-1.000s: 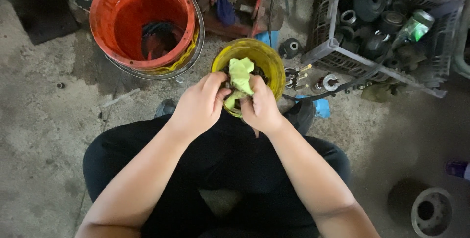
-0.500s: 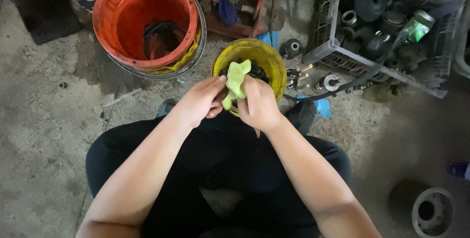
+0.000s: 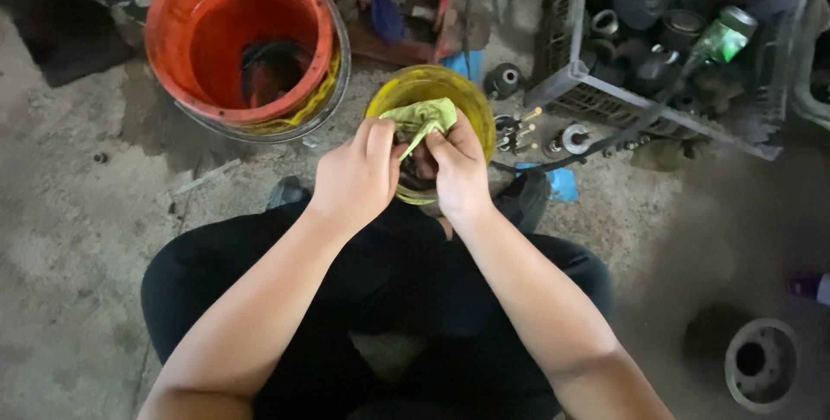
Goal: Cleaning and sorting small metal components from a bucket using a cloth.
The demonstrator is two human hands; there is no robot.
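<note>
Left hand: the left hand (image 3: 359, 174) is curled shut, fingers pinching the near edge of a yellow-green rag (image 3: 421, 117).
Right hand: the right hand (image 3: 458, 169) is also closed on the rag, thumb and fingers bunching the cloth against something dark; what that dark thing is cannot be made out.
Rag: crumpled, held between both hands, directly over the mouth of a small yellow bucket (image 3: 430, 92).
Yellow bucket: stands on the concrete floor (image 3: 78, 213) just in front of the person's knees; the hands cover its near rim.
Orange bucket: a larger orange bucket (image 3: 238, 35) sits to the left of the yellow one, nested in a wider metal rim; something dark and coiled lies at its bottom.
Crate: a grey plastic crate (image 3: 674, 48) to the right, tilted, packed with dark round metal parts; a green bottle (image 3: 722, 40) lies on top.
Loose parts: small metal fittings (image 3: 519, 130) lie on the floor between yellow bucket and crate.
Far right: a round metal flange (image 3: 761, 364) lies flat on the floor, well apart from the hands.
Posture: person crouched, dark trousers (image 3: 389, 299), forearms bare.
</note>
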